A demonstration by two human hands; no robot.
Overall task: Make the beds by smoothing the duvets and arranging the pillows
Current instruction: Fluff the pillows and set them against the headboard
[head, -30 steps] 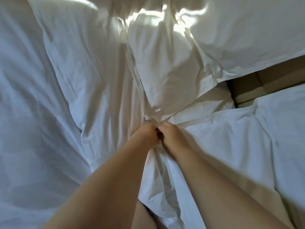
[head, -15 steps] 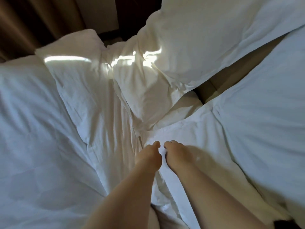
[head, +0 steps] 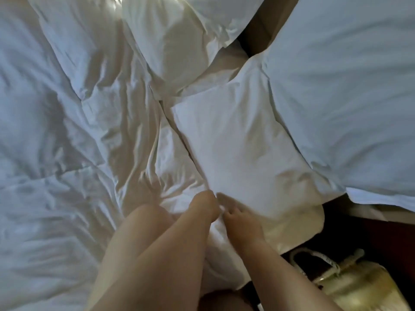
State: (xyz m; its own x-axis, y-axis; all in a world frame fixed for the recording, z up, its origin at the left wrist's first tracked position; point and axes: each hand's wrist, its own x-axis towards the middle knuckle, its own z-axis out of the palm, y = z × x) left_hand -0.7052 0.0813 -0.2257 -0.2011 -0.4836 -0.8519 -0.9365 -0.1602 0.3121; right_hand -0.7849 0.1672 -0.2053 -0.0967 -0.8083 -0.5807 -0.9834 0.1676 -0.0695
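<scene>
Where the pillow [head: 235, 149] corner bunches, both hands' [head: 205, 208] grip blurred (fingers hidden, closure uncertain).

White duvet [head: 74, 131], white pillows [head: 242, 144] (plain); yellowish bag [head: 359, 288].

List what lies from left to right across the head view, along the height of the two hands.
Rumpled duvet → left hand → right hand → pillow under the right hand's fingers → dark gap beside the bed. The woven bag lies lower, so it is left out.
</scene>
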